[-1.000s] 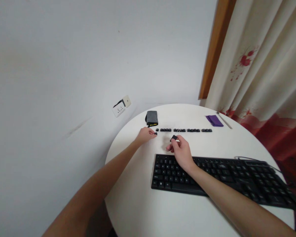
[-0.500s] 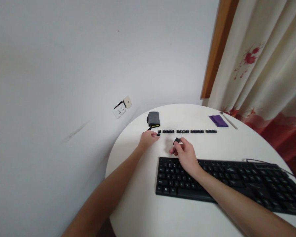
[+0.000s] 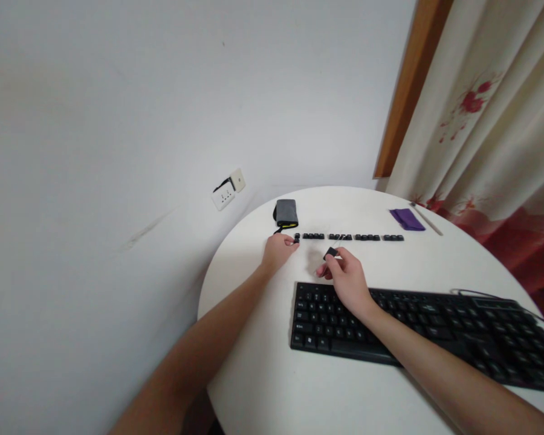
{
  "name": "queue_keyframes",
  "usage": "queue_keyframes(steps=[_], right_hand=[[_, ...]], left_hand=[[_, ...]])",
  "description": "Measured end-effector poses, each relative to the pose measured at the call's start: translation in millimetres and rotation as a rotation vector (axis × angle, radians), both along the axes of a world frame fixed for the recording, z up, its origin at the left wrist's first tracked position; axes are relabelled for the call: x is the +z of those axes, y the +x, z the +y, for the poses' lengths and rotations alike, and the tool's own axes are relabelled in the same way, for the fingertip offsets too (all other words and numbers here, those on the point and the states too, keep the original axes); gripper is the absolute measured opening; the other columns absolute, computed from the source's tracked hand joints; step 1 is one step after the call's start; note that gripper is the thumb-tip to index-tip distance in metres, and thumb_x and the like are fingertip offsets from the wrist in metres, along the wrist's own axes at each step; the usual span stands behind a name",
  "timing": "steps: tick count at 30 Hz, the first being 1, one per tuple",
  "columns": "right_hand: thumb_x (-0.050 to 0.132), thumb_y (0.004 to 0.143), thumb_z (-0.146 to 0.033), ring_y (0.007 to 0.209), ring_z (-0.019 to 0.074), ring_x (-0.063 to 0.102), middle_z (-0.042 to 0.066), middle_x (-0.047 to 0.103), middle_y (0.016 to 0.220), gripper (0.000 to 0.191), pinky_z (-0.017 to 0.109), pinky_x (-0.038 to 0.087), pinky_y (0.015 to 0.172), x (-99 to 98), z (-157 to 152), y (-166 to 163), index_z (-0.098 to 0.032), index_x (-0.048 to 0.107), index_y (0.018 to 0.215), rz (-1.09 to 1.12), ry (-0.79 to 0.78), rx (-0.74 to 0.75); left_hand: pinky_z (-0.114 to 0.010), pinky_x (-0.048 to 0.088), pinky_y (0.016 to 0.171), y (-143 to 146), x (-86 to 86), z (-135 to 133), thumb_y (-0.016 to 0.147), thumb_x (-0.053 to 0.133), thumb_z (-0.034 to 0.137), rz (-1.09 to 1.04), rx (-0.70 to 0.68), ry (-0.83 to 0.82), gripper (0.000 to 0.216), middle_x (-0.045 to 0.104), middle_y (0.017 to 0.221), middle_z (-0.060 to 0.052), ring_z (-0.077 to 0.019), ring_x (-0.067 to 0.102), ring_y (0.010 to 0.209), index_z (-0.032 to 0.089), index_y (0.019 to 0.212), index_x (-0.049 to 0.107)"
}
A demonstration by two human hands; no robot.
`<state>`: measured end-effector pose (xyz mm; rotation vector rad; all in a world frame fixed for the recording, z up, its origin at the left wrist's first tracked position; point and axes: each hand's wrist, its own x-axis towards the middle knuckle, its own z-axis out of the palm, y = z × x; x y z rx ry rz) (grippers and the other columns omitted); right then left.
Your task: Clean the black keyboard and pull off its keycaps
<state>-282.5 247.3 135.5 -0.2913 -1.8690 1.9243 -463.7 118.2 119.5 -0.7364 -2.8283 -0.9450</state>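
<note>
At the left end of a row of black keycaps (image 3: 314,236), my left hand (image 3: 277,251) pinches a small black keycap (image 3: 296,241) just in front of the row's first key. The fingertips are low, by the tabletop. My right hand (image 3: 348,281) is closed around the black handle of a keycap puller (image 3: 330,253), whose thin wire loops stick out past the fingers. That hand hovers over the table between the row and the black keyboard (image 3: 428,317). The top left row of the keyboard shows dark, and my right forearm hides part of its middle.
A grey pouch (image 3: 286,212) with a yellow edge lies behind my left hand. At the back right are a folded purple cloth (image 3: 407,219) and a thin brush-like stick (image 3: 427,219). The round white table (image 3: 254,362) stands against the wall and a curtain (image 3: 476,151).
My left hand has brought its keycap slightly closer beneath the first key of the row. The right hand keeps holding the puller, tilted a little differently. The whole view has shifted slightly.
</note>
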Motion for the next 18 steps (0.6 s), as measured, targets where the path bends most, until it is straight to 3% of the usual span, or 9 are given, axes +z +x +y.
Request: queue_keyframes(steps=[18], right_hand=[[0.056, 0.091, -0.045, 0.062, 0.0179, 0.065, 0.001, 0.067, 0.064, 0.025, 0.03, 0.05, 0.063, -0.9, -0.4, 1.4, -0.021, 0.053, 0.083, -0.005, 0.046, 0.022]], left_hand=[[-0.025, 0.049, 0.077, 0.7, 3.5, -1.5, 0.077, 0.074, 0.035, -0.027, 0.019, 0.001, 0.033, 0.076, 0.09, -0.009, -0.0181, 0.068, 0.081, 0.012, 0.099, 0.078]])
